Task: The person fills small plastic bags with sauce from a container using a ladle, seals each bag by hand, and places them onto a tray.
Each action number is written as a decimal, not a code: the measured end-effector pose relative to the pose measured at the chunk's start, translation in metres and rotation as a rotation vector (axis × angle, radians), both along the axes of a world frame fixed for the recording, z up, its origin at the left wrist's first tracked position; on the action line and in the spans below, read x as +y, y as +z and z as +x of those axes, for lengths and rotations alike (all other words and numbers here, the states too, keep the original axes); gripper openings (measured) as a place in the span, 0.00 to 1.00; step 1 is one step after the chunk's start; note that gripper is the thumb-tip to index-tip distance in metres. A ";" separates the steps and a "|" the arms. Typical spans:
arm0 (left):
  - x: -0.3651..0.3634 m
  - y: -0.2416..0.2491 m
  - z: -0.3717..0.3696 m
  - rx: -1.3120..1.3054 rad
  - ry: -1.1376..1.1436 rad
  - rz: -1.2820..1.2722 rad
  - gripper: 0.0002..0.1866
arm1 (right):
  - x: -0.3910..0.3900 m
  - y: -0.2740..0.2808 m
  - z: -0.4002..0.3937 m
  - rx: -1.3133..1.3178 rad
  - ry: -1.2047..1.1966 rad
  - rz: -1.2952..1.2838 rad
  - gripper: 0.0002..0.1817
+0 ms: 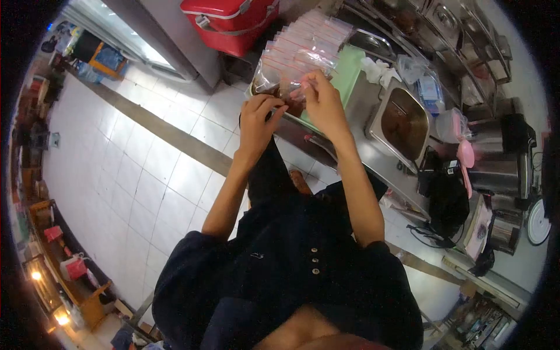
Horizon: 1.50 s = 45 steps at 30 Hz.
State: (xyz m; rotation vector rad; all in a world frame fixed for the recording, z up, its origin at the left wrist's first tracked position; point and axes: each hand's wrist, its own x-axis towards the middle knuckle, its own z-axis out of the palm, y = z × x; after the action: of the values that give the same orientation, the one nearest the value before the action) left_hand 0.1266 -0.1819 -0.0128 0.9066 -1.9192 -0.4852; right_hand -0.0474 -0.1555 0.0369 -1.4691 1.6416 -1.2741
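The green tray (352, 70) served as the reference; it lay on the steel bench (363, 129) with its long axis running forward from the person and slightly to the right. Overlapping clear bags (312, 41), each marked by a red stripe, covered the left and middle of the tray in a row parallel to that axis; the stripes ran across the row. The front bag (290, 79) was located at the near end of the tray, between the two hands and just ahead of their fingers. The right hand (326, 108) was the nearer to this bag: it reached over the near end of the tray, its thumb and forefinger close together at the film. The left hand (255, 121) was positioned at the near left corner of the tray, palm down, its thumb and forefinger nearly together and directed right, toward the right hand. Whether either set of fingers was clamped on the film could not be determined. Brownish matter (296, 109) showed below the fingers at the near end of the tray; its nature was unclear. A sink basin (378, 119) stood to the right of the tray, and a red cooler (224, 26) beyond it to the left.
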 end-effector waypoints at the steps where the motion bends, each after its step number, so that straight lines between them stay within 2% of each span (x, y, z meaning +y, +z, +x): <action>1: -0.001 0.000 -0.001 -0.010 0.010 0.022 0.08 | -0.001 0.002 -0.002 0.002 -0.008 0.013 0.04; 5: -0.006 0.006 -0.005 0.010 0.053 0.061 0.07 | -0.012 -0.001 0.001 0.020 -0.040 -0.068 0.04; 8: -0.012 0.002 0.001 -0.020 0.039 0.063 0.07 | -0.006 0.016 0.013 0.091 -0.051 -0.066 0.04; 11: -0.009 0.009 0.006 -0.084 -0.005 0.042 0.08 | -0.013 -0.015 0.005 0.230 0.054 -0.170 0.04; 14: -0.001 0.015 0.006 -0.099 -0.021 -0.017 0.10 | -0.005 -0.001 0.004 0.099 -0.015 -0.059 0.07; 18: -0.004 0.005 -0.003 -0.124 -0.064 -0.037 0.12 | 0.003 0.010 0.004 0.318 -0.172 -0.127 0.12; 20: 0.002 0.006 -0.006 -0.061 -0.014 -0.052 0.15 | 0.019 0.021 0.006 0.375 -0.222 -0.186 0.14; 24: 0.004 0.013 -0.015 -0.033 -0.050 0.024 0.20 | 0.062 0.065 -0.003 0.331 -0.203 -0.147 0.16; 28: -0.003 0.004 -0.021 -0.073 -0.069 0.021 0.23 | 0.112 0.128 -0.040 0.354 -0.210 -0.170 0.13; 32: 0.009 0.021 -0.022 -0.063 -0.040 0.000 0.21 | 0.150 0.168 -0.106 0.540 -0.507 -0.176 0.09; 35: 0.015 0.026 -0.027 -0.011 -0.043 -0.044 0.15 | 0.169 0.169 -0.153 0.413 -0.626 -0.202 0.07; 38: 0.015 0.048 -0.064 0.095 -0.214 -0.081 0.12 | 0.191 0.162 -0.180 0.375 -0.692 -0.163 0.08; 41: -0.023 0.087 -0.141 -0.125 -0.288 -0.221 0.04 | 0.207 0.144 -0.185 0.242 -0.682 -0.197 0.08; 43: -0.078 0.087 -0.206 -0.413 -0.302 -0.293 0.06 | 0.221 0.136 -0.178 0.227 -0.654 -0.182 0.09; 45: -0.124 0.076 -0.263 -0.761 -0.340 -0.262 0.11 | 0.238 0.128 -0.172 0.191 -0.611 -0.172 0.08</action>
State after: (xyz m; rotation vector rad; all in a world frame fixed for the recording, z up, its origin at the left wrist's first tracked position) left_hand -0.1360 -0.3060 0.0630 0.6320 -2.7759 -0.0582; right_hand -0.2197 0.0824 0.1651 -1.2534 2.2683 -1.6679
